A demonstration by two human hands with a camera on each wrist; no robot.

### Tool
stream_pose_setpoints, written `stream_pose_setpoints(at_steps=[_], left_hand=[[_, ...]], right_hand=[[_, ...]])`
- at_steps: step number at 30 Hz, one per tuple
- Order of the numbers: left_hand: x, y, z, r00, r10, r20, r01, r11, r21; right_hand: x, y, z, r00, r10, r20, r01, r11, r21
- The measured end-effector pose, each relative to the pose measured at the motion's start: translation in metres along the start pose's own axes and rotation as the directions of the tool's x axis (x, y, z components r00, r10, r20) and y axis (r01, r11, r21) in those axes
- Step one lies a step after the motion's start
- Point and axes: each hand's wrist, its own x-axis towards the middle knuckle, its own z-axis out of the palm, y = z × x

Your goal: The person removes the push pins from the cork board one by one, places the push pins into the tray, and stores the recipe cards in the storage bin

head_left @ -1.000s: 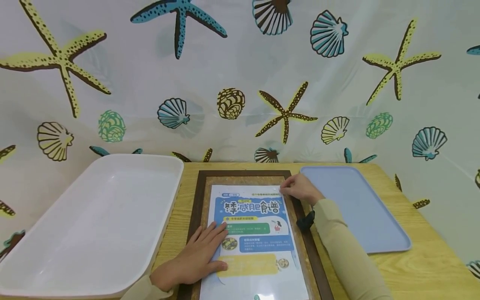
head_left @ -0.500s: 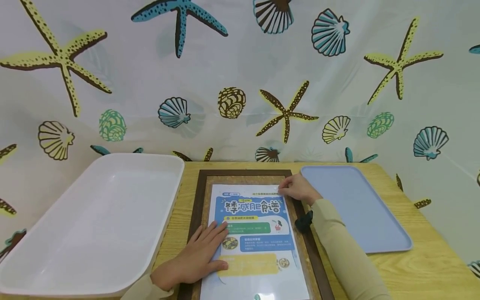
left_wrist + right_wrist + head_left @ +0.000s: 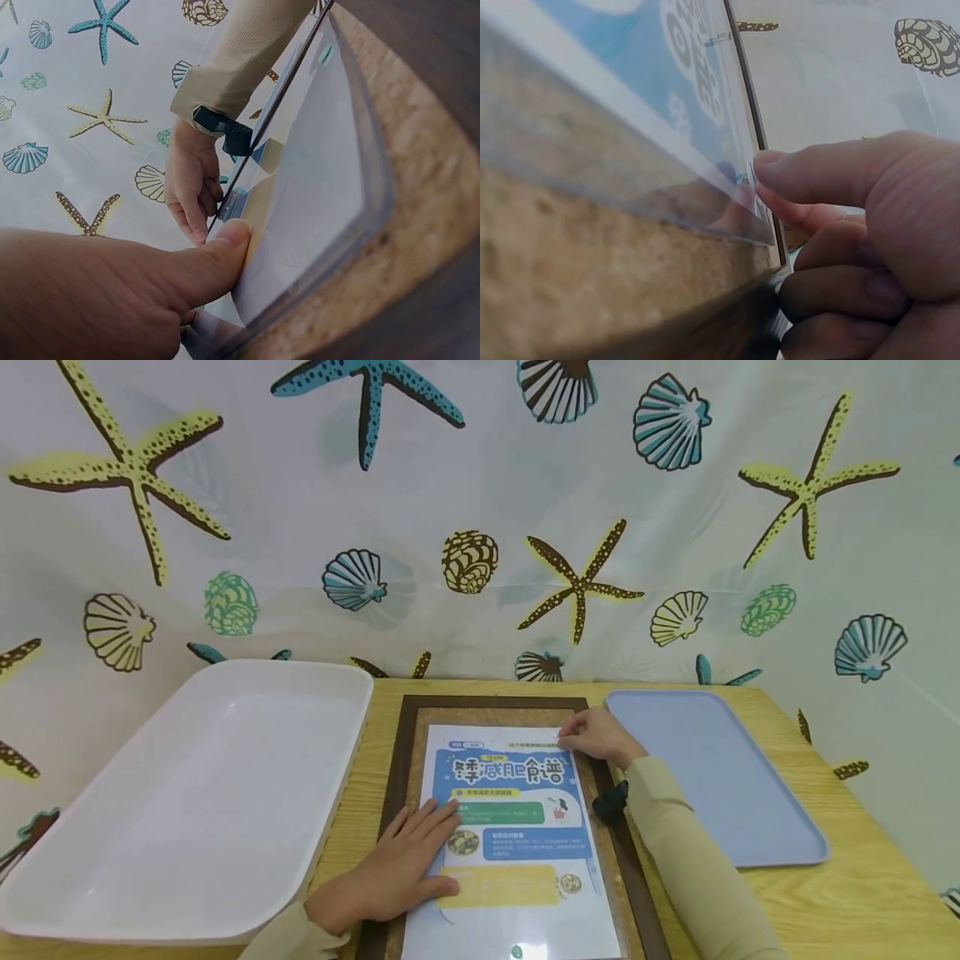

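A printed poster (image 3: 517, 827) in a clear plastic sleeve lies on a cork board (image 3: 487, 717) with a dark brown frame (image 3: 408, 727). My left hand (image 3: 397, 864) rests flat on the poster's left side, its fingers spread and pointing up the sheet. At the poster's upper right corner, my right hand (image 3: 600, 737) pinches a small clear thumbtack (image 3: 753, 171) between thumb and forefinger. Its other fingers curl under in the right wrist view. The tack's point is hidden. In the left wrist view, the left thumb (image 3: 217, 259) lies on the sleeve.
A large white tray (image 3: 330, 802) stands left of the board. To the right lies a shallow blue tray (image 3: 720, 777), partly behind the right forearm. Both sit on a wood-grain table (image 3: 847, 893), with a shell-and-starfish patterned curtain (image 3: 420, 635) behind it.
The head view has shifted slightly. The right hand's fingertips have moved very little at the poster's corner, and the left hand stays where it was.
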Motion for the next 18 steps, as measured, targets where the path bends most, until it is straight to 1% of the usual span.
stream_pose_setpoints(at_steps=[5,11,18], left_hand=[[-0.0006,0.0008,0.0012,1.0,-0.021,0.009,0.021,1.0,-0.007],[0.0001,0.0008,0.0036,1.0,-0.018,0.009,0.018,1.0,-0.007],[0.002,0.0002,0.0009,1.0,-0.028,0.007,0.028,1.0,0.003]], right_hand=[[-0.0002,-0.0014,0.0029,1.0,0.014,-0.011,-0.014,1.0,0.009],[0.0016,0.0028,0.005,0.999,0.019,-0.05,-0.02,1.0,-0.022],[0.004,-0.0023,0.0032,0.997,0.043,-0.065,-0.044,0.999,-0.009]])
